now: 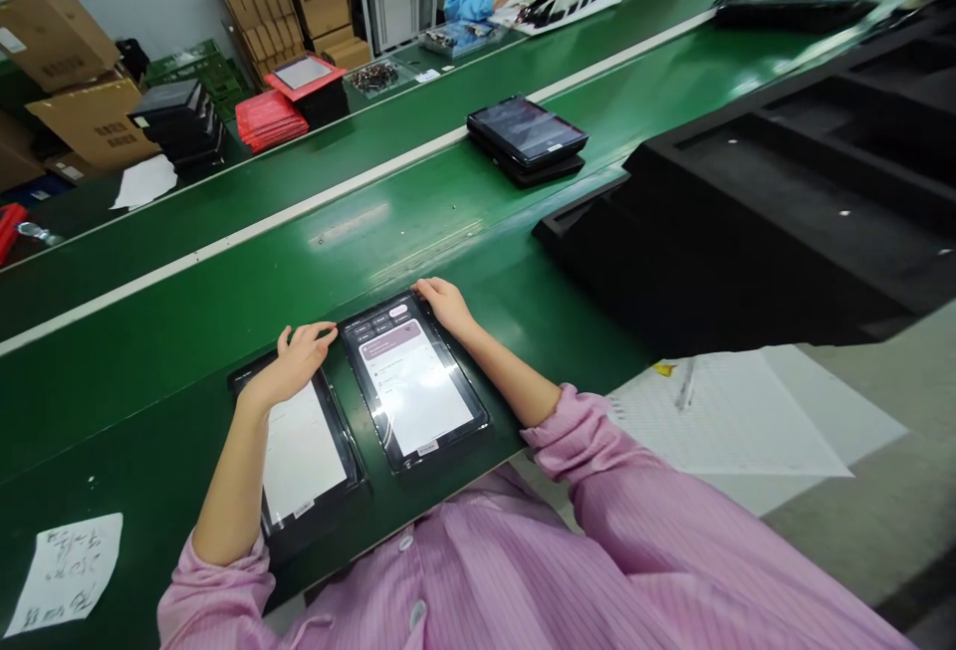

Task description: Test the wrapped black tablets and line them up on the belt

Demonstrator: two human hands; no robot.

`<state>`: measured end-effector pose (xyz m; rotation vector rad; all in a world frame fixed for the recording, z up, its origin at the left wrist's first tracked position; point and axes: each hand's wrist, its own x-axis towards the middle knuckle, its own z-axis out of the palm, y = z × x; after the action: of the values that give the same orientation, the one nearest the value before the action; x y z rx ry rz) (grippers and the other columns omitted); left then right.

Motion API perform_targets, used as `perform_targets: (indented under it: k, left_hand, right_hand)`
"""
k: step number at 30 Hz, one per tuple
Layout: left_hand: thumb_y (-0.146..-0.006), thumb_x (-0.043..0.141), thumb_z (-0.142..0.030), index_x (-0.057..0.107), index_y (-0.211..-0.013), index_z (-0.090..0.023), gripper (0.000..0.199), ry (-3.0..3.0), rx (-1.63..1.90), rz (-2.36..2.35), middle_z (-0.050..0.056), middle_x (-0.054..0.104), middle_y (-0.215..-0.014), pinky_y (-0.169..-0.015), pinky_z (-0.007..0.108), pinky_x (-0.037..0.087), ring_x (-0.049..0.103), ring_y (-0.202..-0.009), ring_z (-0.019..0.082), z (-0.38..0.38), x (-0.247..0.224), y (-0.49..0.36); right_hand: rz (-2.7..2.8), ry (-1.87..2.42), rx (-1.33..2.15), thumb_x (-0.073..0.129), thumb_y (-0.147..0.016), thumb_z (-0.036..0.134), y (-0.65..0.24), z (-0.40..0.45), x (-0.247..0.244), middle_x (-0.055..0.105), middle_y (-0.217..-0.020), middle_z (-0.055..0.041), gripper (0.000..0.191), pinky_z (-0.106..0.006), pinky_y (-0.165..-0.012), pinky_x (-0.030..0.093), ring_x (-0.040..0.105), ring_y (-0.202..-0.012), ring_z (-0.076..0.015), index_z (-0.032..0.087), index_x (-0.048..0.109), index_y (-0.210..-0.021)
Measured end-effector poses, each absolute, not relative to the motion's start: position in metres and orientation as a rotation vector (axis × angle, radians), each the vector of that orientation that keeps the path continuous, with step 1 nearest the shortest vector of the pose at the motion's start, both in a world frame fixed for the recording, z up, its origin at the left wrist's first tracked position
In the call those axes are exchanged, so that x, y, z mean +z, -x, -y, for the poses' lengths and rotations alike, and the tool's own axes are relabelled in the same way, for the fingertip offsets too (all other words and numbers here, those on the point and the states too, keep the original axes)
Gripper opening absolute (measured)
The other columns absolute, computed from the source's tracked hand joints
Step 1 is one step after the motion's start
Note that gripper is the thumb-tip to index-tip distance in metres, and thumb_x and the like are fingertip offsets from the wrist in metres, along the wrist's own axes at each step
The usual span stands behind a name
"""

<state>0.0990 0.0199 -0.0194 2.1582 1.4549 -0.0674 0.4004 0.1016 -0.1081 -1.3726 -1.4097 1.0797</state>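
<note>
Grip of the right hand (446,307) is closed on the right tablet's (418,391) top right corner; the left hand (299,359), fingers loosely open, reaches its top left corner — over the left tablet (306,451). Beyond both, a device stack (529,137) sits on the green counter (171,326) — black trays (747,222) to the right.

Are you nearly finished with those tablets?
Looks done: the left tablet and right tablet are lit up. In hand: the right hand is at the right tablet's top corner, the left hand near its other top corner. What's left: can't tell; the farther stack may be finished or waiting.
</note>
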Motion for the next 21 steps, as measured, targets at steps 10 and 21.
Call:
perform_targets:
  k: [10,21]
  left_hand:
    - [-0.103,0.012,-0.054,0.037,-0.154,-0.033,0.061,-2.155,-0.144,-1.569,0.009,0.036,-0.156,-0.12,0.063,0.004,0.028,-0.147,0.031,-0.019,-0.023,-0.088]
    - [-0.095,0.04,-0.045,0.024,-0.16,-0.028,0.069,-2.046,-0.027,-1.5,0.008,0.055,-0.146,-0.109,0.041,0.042,0.054,-0.13,0.029,-0.038,-0.02,-0.039]
  right_hand:
    - [1.185,1.05,1.38,0.05,-0.087,0.073,-0.403,-0.1,-0.098,0.07,-0.116,-0.0078,0.057,-0.039,-0.095,0.045,0.061,-0.111,-0.0261,0.021,0.074,-0.091]
    - [1.942,1.113,0.7,0.033,-0.101,0.056,-0.404,-0.09,-0.094,0.055,-0.128,-0.0107,0.059,-0.05,-0.109,0.034,0.047,-0.122,-0.0304,0.026,0.082,-0.09]
